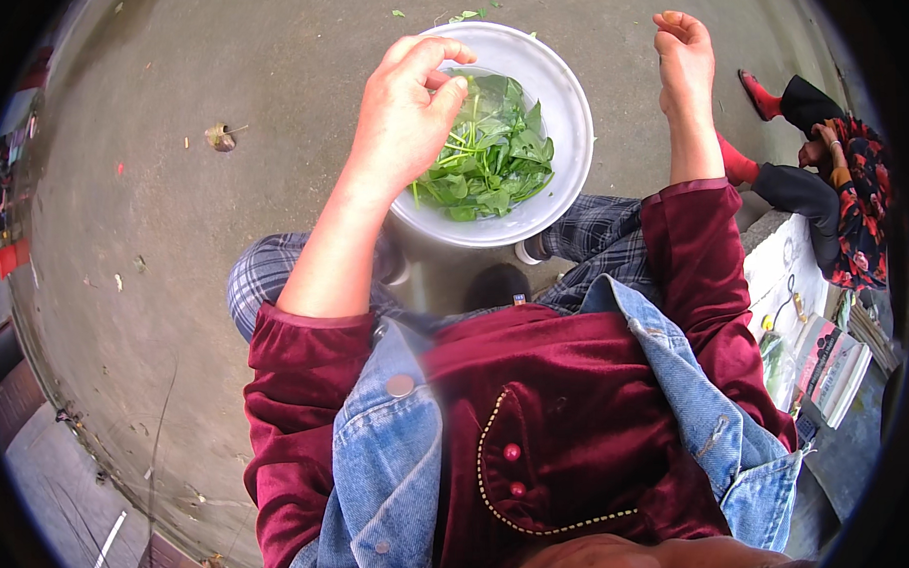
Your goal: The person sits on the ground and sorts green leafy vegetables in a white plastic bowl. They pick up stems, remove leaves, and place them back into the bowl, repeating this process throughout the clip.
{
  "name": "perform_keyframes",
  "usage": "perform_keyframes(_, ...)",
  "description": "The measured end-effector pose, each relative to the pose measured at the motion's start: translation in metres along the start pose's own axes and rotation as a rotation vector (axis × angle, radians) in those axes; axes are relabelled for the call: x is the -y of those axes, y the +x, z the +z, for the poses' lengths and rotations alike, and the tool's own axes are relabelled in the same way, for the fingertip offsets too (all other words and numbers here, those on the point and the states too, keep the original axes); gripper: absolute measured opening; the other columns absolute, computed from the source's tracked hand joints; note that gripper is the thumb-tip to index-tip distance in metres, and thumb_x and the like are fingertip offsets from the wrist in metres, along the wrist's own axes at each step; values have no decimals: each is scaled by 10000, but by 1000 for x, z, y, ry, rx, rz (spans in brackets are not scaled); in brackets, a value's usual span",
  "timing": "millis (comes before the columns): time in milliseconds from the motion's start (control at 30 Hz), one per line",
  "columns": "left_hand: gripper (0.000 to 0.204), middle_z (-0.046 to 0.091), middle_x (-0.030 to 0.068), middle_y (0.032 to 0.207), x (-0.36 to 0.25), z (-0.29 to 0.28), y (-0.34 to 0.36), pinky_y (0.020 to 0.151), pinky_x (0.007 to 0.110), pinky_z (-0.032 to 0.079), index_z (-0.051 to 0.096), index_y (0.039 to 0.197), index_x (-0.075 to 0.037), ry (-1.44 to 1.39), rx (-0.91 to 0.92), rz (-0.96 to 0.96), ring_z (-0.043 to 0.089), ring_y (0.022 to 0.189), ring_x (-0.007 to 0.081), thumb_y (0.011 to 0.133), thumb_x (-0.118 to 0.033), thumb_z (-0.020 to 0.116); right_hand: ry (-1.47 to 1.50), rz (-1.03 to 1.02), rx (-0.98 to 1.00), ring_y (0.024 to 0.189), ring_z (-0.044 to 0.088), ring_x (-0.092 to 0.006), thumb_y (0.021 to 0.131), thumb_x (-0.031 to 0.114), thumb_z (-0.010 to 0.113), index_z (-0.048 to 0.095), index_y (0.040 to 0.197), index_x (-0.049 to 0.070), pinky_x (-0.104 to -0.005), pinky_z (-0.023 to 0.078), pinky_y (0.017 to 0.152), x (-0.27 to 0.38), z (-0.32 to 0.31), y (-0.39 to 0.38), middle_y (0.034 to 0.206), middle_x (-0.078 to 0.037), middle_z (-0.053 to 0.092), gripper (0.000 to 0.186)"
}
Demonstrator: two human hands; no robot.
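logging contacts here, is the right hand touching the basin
Apart: the head view shows floor between the right hand and the basin.

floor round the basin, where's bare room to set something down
Bare floor: between the dry leaf and the left plaid trouser leg, plus a strip between the basin and the right hand. Crowded: green scraps beyond the far rim, another person's red footwear at right.

Grey floor point(164, 284), bearing one brown leaf point(220, 138), left. Seated person point(844, 200), far right — flower-patterned top point(866, 179), dark trousers point(797, 187), red socks point(738, 162). White block point(774, 263) near that person. Stacked flat items point(831, 376), lower right — kind unclear. Red object point(13, 257), left edge.
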State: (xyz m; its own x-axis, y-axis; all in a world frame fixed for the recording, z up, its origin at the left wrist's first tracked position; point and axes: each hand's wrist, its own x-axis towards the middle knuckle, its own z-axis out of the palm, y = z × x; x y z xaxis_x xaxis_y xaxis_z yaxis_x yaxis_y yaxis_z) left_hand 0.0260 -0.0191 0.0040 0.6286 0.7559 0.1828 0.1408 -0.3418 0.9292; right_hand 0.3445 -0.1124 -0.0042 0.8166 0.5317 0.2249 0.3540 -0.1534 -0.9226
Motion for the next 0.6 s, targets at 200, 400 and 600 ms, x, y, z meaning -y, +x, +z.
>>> perform_keyframes(200,188,577,52,1085,-6,-2,1,701,246,524,654,1001,-51,13,-8,28,628,818,107,832,18,610,4,-22,330,765,620,-123,851,155,618,651,943,25,-256,487,737,-19,50,-48,859,-43,667,163)
perform_keyframes(400,175,610,43,1008,-10,-7,1,705,253,511,670,983,-57,-19,6,37,603,788,112,821,-2,630,-460,-148,1106,998,619,-302,835,152,612,612,1172,57,-378,481,896,-44,108,-142,1031,-154,655,350)
perform_keyframes(600,138,625,38,931,-7,-19,-1,707,265,508,676,954,-54,-10,18,42,600,785,116,826,-22,634,-1014,-298,1866,1237,456,-370,785,103,568,477,1369,227,-420,408,1004,-46,113,-188,1381,-152,397,604)
